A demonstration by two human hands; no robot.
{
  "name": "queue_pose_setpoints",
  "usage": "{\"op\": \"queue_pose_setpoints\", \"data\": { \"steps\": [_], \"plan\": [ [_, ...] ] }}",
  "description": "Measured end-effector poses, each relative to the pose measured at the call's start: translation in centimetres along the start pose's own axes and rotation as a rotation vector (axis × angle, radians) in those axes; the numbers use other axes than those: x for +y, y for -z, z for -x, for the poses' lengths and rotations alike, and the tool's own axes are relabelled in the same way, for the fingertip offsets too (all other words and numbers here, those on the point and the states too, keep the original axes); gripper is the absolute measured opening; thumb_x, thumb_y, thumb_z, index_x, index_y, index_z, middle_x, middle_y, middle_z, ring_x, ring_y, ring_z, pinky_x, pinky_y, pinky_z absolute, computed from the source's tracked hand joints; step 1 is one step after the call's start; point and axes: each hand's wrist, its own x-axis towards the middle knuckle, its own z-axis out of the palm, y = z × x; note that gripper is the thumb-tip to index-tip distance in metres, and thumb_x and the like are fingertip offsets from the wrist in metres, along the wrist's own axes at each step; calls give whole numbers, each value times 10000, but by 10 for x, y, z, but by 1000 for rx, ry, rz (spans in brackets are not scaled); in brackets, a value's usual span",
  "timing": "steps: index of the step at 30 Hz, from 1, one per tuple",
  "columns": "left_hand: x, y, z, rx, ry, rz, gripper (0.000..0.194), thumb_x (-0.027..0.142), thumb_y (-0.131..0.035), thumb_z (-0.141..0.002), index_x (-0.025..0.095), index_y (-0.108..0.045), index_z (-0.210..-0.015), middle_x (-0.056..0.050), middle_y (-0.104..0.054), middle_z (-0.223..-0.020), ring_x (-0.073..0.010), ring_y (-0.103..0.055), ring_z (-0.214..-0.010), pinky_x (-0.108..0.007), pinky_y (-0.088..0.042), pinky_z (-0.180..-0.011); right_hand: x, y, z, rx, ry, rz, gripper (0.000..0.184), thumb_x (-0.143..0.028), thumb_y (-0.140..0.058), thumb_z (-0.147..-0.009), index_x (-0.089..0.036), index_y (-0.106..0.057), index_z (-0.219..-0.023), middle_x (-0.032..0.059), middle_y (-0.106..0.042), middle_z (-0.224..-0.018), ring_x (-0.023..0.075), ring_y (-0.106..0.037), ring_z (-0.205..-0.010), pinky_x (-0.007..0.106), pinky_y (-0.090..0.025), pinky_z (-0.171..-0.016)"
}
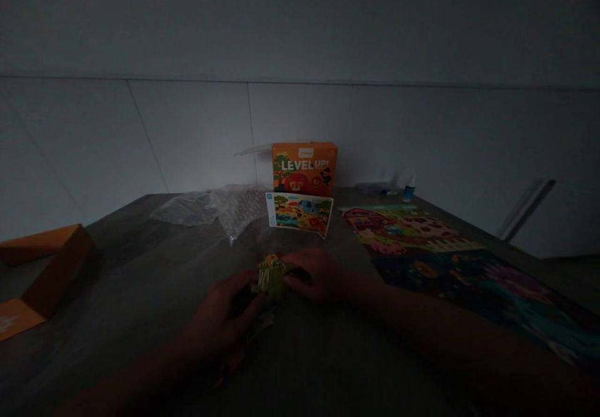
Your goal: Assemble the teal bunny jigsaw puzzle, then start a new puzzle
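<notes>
The scene is very dark. A small cluster of green and yellow puzzle pieces (272, 277) lies on the grey table (140, 267) in front of me. My left hand (220, 317) rests just left of the cluster, fingers curled against its near side. From the right, my right hand (316, 276) reaches in and its fingertips pinch the cluster's right edge. A few more loose pieces (255, 332) lie under and below my left hand, hard to make out.
An orange "LEVEL UP!" puzzle box (304, 168) stands at the back by the wall, a picture card (300, 212) leaning before it. Crumpled clear plastic (220, 207) lies to its left. Finished puzzles (422, 236) cover the right side. An orange box lid (51, 267) sits at far left.
</notes>
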Motion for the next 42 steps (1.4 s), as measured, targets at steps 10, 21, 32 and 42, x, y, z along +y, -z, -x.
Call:
{"op": "queue_pose_setpoints", "data": {
  "steps": [10,21,32,42],
  "plan": [
    [1,0,0,13,-2,43,239,347,-535,-900,213,-691,-1024,-51,-733,-884,-176,-659,-742,-277,-548,-683,1,0,1,-11,-1,-30,363,-384,-563,-925,-153,-637,-1195,92,-753,-921,192,-700,-802,303,-530,-716],
    [-1,1,-1,-27,-14,-2,269,372,-487,-946,204,-662,-1064,-39,-725,-899,-178,-663,-759,-277,-524,-674,0,0,0,-2,5,-24,340,-363,-561,-920,-138,-650,-1159,100,-753,-936,193,-695,-801,295,-523,-717],
    [-2,0,0,-34,-16,-2,262,371,-487,-946,199,-653,-1055,-47,-720,-875,-177,-653,-738,-288,-520,-662,0,0,0,5,3,-18,360,-361,-562,-919,-124,-645,-1176,122,-752,-938,212,-697,-794,322,-528,-711],
    [-5,-1,0,-35,-6,19,263,375,-493,-945,202,-652,-1063,-49,-721,-930,-185,-667,-809,-297,-526,-725,1,-1,-1,43,35,-53,325,-351,-553,-922,-125,-648,-1136,114,-739,-898,207,-680,-776,311,-516,-695]
  ]
}}
